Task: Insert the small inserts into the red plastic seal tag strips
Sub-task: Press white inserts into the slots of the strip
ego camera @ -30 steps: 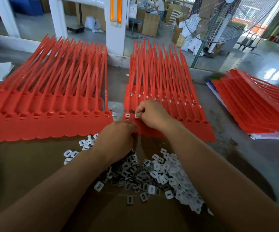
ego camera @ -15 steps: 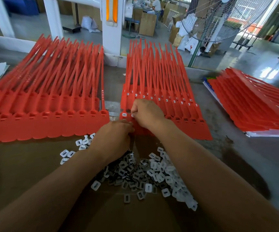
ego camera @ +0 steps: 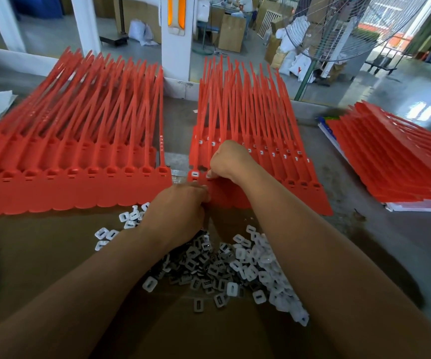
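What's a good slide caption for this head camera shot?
Right hand curled over a slot in the middle red seal tag stack, left hand at its near edge, loose inserts piled below.

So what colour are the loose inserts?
The inserts are white, greyer in shadow; head view shows them.

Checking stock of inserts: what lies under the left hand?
Loose white inserts spread out from beneath the left hand across the brown surface; whatever lies directly under the palm is hidden.
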A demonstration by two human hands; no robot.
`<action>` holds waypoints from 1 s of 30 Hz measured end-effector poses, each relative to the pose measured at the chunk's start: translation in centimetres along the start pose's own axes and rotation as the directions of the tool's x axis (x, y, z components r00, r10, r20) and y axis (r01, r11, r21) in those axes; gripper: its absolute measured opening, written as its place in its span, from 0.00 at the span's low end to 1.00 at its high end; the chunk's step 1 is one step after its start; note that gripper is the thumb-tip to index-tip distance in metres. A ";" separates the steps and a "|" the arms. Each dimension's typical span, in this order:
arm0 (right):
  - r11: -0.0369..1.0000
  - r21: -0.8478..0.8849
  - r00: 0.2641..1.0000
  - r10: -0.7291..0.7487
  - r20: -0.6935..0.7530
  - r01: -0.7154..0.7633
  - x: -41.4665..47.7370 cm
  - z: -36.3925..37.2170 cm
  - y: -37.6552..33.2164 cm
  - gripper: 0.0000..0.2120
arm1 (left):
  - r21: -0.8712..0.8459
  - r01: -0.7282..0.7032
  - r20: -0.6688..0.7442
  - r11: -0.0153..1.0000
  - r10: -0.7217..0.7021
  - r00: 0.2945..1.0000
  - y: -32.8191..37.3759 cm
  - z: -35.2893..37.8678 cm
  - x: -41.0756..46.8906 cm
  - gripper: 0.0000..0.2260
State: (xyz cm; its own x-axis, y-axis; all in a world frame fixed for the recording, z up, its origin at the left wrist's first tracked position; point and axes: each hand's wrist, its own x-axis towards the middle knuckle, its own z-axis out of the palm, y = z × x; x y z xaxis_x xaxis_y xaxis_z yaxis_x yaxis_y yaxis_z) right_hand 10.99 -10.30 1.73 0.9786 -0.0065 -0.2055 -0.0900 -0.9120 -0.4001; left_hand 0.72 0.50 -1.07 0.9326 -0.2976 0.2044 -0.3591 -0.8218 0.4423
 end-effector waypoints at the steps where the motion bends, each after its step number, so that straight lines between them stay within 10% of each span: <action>1: 1.000 -0.023 1.000 -0.012 0.005 0.012 0.1 0.0 0.0 0.21 | 0.001 0.002 0.002 1.000 -0.002 1.000 0.0 0.0 0.0 0.15; 13: 0.975 0.152 0.987 -0.155 -0.052 0.161 -1.3 0.2 1.6 0.03 | 0.004 -0.009 -0.002 1.000 0.009 1.000 0.3 -0.4 -0.1 0.14; 20: 0.897 0.369 0.964 -0.265 0.008 0.244 -4.3 -1.7 3.3 0.12 | 0.012 -0.020 -0.013 1.000 0.021 1.000 0.2 -0.5 -0.1 0.16; 30: 0.942 0.111 0.934 -0.331 0.134 0.318 -9.7 -3.5 6.7 0.03 | 0.036 -0.003 0.004 0.999 0.003 1.000 0.0 -0.2 0.2 0.19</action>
State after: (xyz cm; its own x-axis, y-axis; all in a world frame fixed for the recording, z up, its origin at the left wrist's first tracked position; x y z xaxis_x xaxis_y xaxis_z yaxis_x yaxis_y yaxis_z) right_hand 1.59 -17.76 4.19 0.9190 0.3511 -0.1796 0.2057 -0.8153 -0.5413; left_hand 0.89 0.55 -0.84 0.9317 -0.3019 0.2020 -0.3604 -0.8379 0.4099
